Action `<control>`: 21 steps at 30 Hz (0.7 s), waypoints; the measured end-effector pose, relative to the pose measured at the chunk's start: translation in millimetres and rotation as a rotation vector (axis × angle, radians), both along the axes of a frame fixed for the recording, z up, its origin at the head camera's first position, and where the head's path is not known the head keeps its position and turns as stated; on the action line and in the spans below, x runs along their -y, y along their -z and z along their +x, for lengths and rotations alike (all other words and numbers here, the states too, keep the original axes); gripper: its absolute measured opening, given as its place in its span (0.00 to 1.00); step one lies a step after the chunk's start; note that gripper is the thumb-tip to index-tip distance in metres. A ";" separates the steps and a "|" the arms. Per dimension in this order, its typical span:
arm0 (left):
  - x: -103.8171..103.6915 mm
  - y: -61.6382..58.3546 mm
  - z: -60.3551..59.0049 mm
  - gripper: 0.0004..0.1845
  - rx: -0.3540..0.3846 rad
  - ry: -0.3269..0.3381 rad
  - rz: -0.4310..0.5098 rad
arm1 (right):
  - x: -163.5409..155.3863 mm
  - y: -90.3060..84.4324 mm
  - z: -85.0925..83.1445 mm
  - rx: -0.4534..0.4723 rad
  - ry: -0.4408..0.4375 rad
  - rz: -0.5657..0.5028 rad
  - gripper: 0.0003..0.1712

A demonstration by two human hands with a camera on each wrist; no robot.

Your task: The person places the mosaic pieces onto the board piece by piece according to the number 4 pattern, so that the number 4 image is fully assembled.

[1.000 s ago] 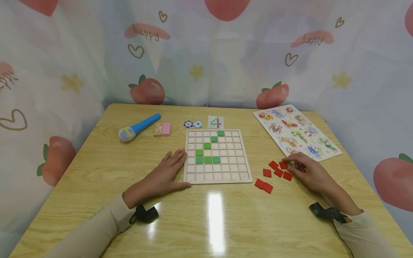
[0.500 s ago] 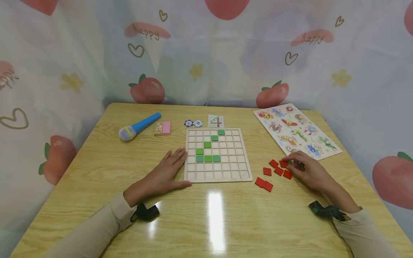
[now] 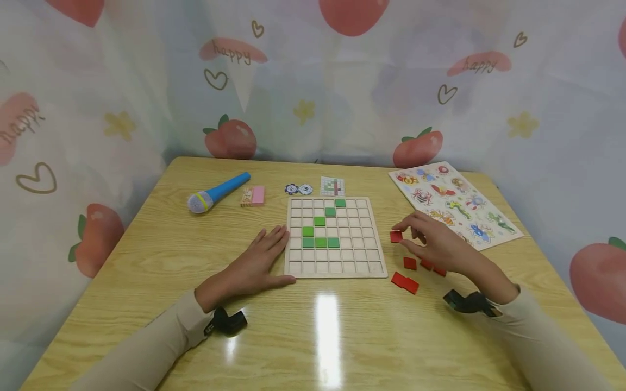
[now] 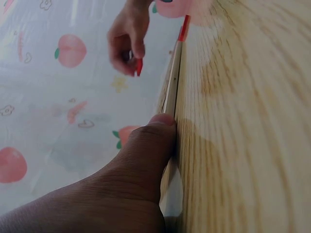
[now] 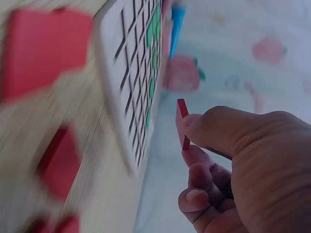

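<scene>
Right hand [image 3: 435, 244] pinches a red tile [image 3: 396, 237] above the table [image 3: 146, 255], beside the board [image 3: 335, 237]; left hand [image 3: 254, 260] lies flat, fingers together, against its edge

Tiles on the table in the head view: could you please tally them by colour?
Green tiles: 7
Red tiles: 6 in view, one of them pinched by the right hand
Total: 13

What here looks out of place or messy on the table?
Nothing is spilled or damaged. The loose red tiles lie scattered at odd angles beside the grid board, two of them overlapping. The right hand pinches one red tile above the table; the left hand rests flat against the board's edge.
</scene>
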State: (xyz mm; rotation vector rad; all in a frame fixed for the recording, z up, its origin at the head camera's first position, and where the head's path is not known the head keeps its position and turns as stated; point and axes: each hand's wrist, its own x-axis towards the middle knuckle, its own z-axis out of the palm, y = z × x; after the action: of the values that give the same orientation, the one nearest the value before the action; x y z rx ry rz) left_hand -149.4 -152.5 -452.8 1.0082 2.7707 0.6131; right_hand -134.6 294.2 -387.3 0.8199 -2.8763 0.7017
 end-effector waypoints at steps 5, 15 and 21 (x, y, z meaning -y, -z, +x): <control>-2.0 0.8 -0.3 0.61 -0.001 0.006 -0.017 | 53.3 -4.2 -18.2 0.079 -0.097 0.094 0.13; -1.8 -2.0 -1.5 0.61 -0.007 0.010 -0.019 | 90.9 7.1 -41.0 0.175 -0.150 0.097 0.05; -0.4 -0.7 -1.7 0.60 0.000 0.004 -0.019 | 96.5 11.8 -42.7 0.194 -0.157 0.081 0.02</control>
State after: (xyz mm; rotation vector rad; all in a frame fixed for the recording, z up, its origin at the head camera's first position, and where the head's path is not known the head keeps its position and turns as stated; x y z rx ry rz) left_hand -151.1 -152.0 -452.1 1.0095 2.7684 0.5852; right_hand -177.2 197.8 -399.1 1.0531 -3.0550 0.7219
